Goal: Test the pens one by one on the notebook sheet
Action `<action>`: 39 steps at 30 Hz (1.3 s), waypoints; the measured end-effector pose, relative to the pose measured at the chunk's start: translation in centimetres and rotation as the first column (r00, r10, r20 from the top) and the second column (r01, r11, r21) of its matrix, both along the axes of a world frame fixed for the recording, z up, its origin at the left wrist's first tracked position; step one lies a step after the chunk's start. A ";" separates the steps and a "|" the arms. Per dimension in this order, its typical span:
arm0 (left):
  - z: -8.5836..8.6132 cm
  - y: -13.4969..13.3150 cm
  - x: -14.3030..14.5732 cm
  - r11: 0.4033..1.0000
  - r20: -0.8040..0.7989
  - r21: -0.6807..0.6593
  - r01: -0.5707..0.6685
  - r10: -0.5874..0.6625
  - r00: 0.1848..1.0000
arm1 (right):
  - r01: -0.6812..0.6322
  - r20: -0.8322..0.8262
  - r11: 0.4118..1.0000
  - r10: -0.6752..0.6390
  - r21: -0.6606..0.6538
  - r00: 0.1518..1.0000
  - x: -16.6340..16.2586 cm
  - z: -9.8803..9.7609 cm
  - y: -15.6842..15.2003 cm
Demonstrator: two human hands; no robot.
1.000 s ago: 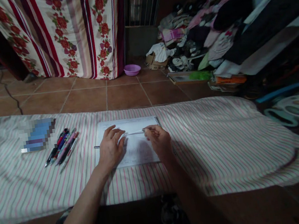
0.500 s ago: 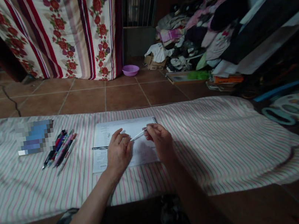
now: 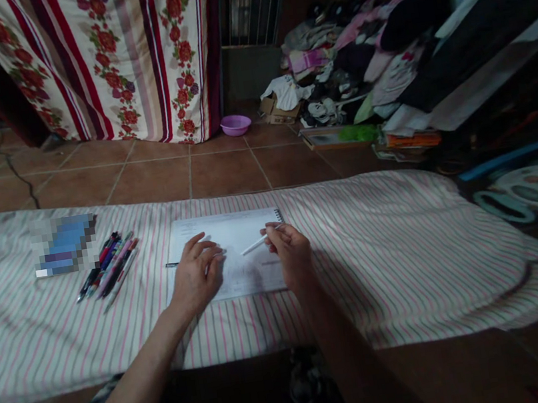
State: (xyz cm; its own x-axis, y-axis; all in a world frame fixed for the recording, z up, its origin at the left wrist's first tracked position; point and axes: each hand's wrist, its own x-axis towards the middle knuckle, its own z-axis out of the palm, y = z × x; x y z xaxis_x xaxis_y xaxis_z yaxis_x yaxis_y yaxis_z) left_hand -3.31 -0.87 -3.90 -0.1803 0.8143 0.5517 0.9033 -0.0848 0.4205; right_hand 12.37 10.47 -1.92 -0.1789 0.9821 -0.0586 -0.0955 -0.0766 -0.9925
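A spiral notebook (image 3: 233,234) lies open on a striped cloth (image 3: 383,258) spread over the floor. My right hand (image 3: 291,255) is closed on a white pen (image 3: 258,243), whose tip points left and down at the page. Flat on the left part of the page rests my left hand (image 3: 194,276), fingers stretched out. A dark pen (image 3: 173,265) sticks out from under it at the notebook's left edge.
Several coloured pens (image 3: 109,264) lie in a row left of the notebook, beside a blue blurred item (image 3: 64,245). Beyond the cloth are brown floor tiles, a floral curtain (image 3: 126,54), a purple bowl (image 3: 236,125) and a heap of clothes (image 3: 354,61) at the right.
My left hand let go of the white pen's end and settled flat on the page. The right hand kept the pen and tilted it, tip downward to the left.
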 end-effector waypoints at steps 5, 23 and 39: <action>-0.3 -2.0 -2.0 0.995 -0.123 -0.076 -0.069 0.059 0.991 | 0.033 0.028 0.999 -0.034 0.014 0.999 0.1 0.1 0.1; 2.9 -3.2 -0.7 0.982 0.600 0.127 -0.137 0.034 0.799 | 0.033 -0.066 0.990 -0.042 -0.139 0.997 -0.8 -0.1 -0.1; 4.0 -4.0 1.4 0.871 0.396 0.490 0.040 -0.263 0.880 | 0.016 -0.051 0.990 -0.023 -0.139 0.998 -1.3 0.0 -0.5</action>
State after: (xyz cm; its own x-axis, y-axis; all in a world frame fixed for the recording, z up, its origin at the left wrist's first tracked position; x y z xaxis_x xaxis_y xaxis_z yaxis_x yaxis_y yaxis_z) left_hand -1.87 -4.87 0.12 -0.3872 0.5278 0.7560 0.5923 -0.4860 0.6427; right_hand 11.02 9.92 -1.91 -0.1662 0.9684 -0.1857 -0.1502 -0.2109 -0.9659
